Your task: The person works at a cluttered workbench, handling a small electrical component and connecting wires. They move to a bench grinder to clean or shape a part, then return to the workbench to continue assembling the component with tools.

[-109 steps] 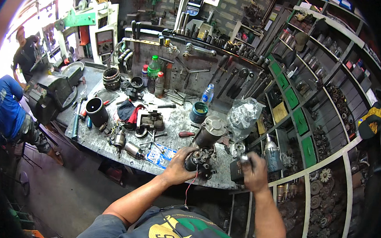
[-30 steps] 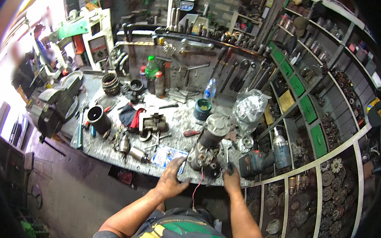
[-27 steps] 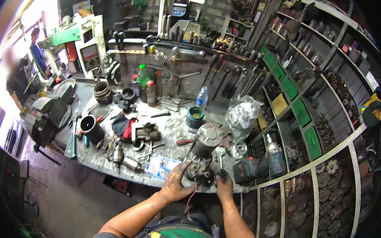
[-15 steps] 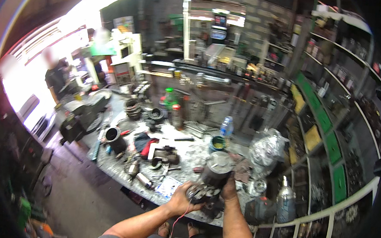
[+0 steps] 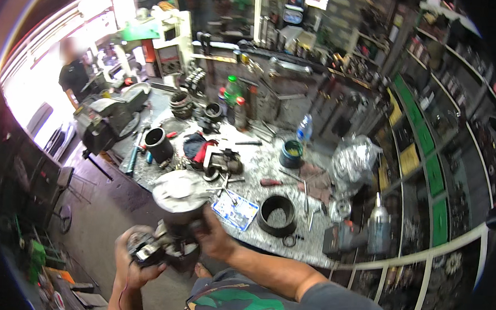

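Observation:
Both hands grip a heavy, dark machine part held up at the bench's front left edge. It has a wide cylindrical body with a pale, flat round end facing up, and a smaller cylinder at its side. My left hand wraps round that smaller cylinder, and a thin red wire runs down beside the wrist. My right hand clasps the right side of the body, some fingers hidden behind it. On the bench lie a black ring and a blue-and-white printed sheet.
A dark hollow cylinder, a small vise-like metal part, a blue tin, a screwdriver and a clear plastic bag crowd the bench. Shelves line the right. Another person stands far left.
My hands have carried the machine part leftward, from over the bench to its front left edge. The black ring and nearby tools now show on the bench. My view has shifted too.

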`<state>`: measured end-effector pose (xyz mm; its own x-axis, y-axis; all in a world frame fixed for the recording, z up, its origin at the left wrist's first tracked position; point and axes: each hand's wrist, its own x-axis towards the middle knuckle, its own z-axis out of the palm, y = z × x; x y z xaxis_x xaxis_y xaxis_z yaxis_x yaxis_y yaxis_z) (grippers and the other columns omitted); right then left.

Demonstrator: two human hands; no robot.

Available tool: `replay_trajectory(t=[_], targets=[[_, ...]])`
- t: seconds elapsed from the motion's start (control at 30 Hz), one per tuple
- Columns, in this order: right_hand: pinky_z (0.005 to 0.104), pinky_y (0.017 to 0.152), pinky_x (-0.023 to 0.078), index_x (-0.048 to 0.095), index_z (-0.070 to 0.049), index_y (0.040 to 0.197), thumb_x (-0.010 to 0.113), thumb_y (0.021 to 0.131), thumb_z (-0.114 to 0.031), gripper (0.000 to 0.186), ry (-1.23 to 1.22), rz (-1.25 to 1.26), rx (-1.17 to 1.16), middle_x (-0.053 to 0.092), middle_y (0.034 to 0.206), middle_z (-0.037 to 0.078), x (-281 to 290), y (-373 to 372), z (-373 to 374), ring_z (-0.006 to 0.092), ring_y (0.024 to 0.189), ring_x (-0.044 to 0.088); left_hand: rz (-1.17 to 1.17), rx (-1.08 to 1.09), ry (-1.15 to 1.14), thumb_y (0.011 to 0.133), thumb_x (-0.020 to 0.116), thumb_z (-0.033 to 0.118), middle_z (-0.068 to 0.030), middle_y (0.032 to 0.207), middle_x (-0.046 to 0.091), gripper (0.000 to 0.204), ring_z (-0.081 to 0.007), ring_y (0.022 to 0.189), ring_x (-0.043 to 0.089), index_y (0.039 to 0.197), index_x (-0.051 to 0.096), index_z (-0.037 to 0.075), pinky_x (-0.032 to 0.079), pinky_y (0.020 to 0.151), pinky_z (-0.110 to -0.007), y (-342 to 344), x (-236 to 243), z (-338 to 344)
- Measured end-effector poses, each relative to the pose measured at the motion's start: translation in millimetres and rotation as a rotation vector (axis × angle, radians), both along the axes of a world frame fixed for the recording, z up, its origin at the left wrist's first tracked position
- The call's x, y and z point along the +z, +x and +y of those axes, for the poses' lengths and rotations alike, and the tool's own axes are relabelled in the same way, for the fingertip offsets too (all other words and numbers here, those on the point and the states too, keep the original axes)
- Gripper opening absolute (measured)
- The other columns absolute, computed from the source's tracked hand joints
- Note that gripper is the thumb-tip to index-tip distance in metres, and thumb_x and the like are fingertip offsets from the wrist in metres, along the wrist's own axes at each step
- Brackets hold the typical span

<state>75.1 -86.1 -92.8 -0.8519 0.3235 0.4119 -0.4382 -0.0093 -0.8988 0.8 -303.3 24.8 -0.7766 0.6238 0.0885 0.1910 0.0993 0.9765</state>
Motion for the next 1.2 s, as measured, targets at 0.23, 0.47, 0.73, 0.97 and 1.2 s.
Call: replay_trajectory(t=[0.23, 0.47, 0.73, 0.97, 1.2], targets=[[0.0418, 0.121, 0.039, 0.031, 0.009, 0.158, 0.083, 0.093, -0.042, 0.098, 0.094, -0.348, 0.516, 0.051, 0.154, 0.03, 4, -59, -87, 0.0383, 0.144, 0.051, 0.032, 0.269, -0.104, 0.063, 0.099, 0.06, -0.008, 0.093, 0.071, 0.092, -0.0198, 0.081, 0.072, 0.116, 0.057, -0.002, 0.06, 0.074, -0.033, -8, -80, -138], [0.0483, 0.103, 0.054, 0.061, 0.006, 0.136, 0.079, 0.093, -0.031, 0.06, 0.643, -0.394, 0.415, 0.07, 0.123, 0.029, -16, -41, -46, 0.0447, 0.116, 0.068, -0.12, 0.105, -0.466, 0.084, 0.082, 0.022, -0.0143, 0.12, 0.079, 0.05, -0.0373, 0.098, 0.077, 0.132, 0.072, 0.017, 0.061, 0.084, -0.048, -36, -98, -158], [0.0502, 0.089, 0.057, 0.07, 0.0, 0.123, 0.07, 0.1, -0.028, 0.036, 0.329, -0.724, -0.984, 0.075, 0.109, 0.028, -12, 78, 168, 0.0465, 0.104, 0.073, -0.012, -0.046, -0.222, 0.062, 0.088, 0.036, -0.0063, 0.09, 0.072, 0.063, -0.0194, 0.085, 0.071, 0.105, 0.064, -0.003, 0.058, 0.081, -0.034, -61, -78, -37], [0.0555, 0.099, 0.055, 0.057, 0.001, 0.14, 0.067, 0.1, -0.025, 0.049, 0.76, -1.415, -0.782, 0.069, 0.122, 0.035, -117, 78, 307, 0.0483, 0.116, 0.069, 0.085, -0.286, 0.179, 0.059, 0.093, 0.014, -0.0076, 0.099, 0.074, 0.066, -0.0179, 0.091, 0.069, 0.118, 0.065, -0.001, 0.057, 0.09, -0.036, -44, -100, 151], [0.0533, 0.101, 0.055, 0.063, 0.012, 0.124, 0.071, 0.092, -0.027, 0.051, 0.787, -1.069, -0.951, 0.071, 0.119, 0.034, -94, 90, 340, 0.0485, 0.116, 0.069, 0.119, -0.564, 0.172, 0.062, 0.093, 0.02, -0.013, 0.099, 0.078, 0.052, -0.0221, 0.091, 0.076, 0.107, 0.073, 0.002, 0.059, 0.088, -0.036, -8, -116, 261]])
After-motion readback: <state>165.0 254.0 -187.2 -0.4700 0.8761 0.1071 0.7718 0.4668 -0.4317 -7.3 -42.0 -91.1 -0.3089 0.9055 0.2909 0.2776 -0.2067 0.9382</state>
